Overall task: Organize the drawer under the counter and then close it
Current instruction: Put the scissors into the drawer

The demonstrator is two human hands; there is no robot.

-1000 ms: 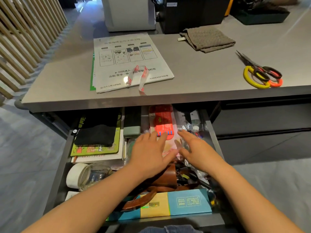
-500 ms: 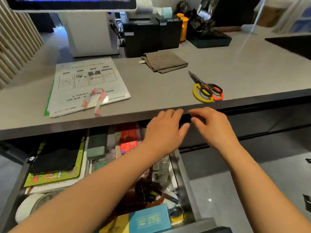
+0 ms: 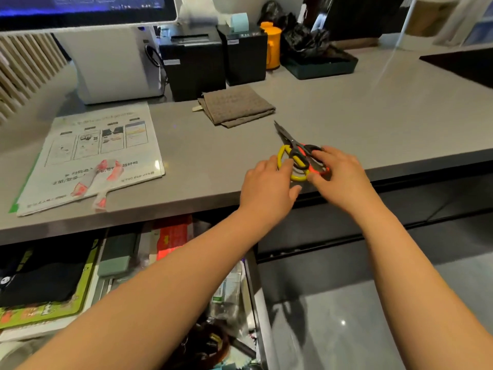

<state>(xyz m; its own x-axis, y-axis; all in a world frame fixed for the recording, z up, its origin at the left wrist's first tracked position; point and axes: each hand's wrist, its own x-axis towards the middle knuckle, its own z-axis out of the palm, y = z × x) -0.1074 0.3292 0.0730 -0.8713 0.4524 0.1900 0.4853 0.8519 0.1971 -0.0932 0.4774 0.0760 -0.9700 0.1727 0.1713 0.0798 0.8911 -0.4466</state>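
Note:
Two pairs of scissors (image 3: 288,138), one with yellow handles and one with red and black handles, lie near the front edge of the grey counter (image 3: 213,156). My left hand (image 3: 266,188) has its fingertips on the yellow handle loop. My right hand (image 3: 338,177) closes its fingers and thumb around the red and black handles. Below the counter the drawer (image 3: 252,289) stands open, crossed by my left forearm. It holds a black pouch (image 3: 40,279) on a green book, a grey-green box (image 3: 117,260), a red packet (image 3: 170,236) and a brown leather item (image 3: 213,345).
On the counter lie a printed sheet (image 3: 98,145) with a red and white strip (image 3: 104,177) on it and a folded grey cloth (image 3: 237,105). A white terminal (image 3: 114,62), black printers (image 3: 197,65), a yellow jug (image 3: 273,46) and a dark tray (image 3: 320,66) line the back.
Both hands left the drawer, rose past the counter edge and moved right onto the scissors. The view swung up and right.

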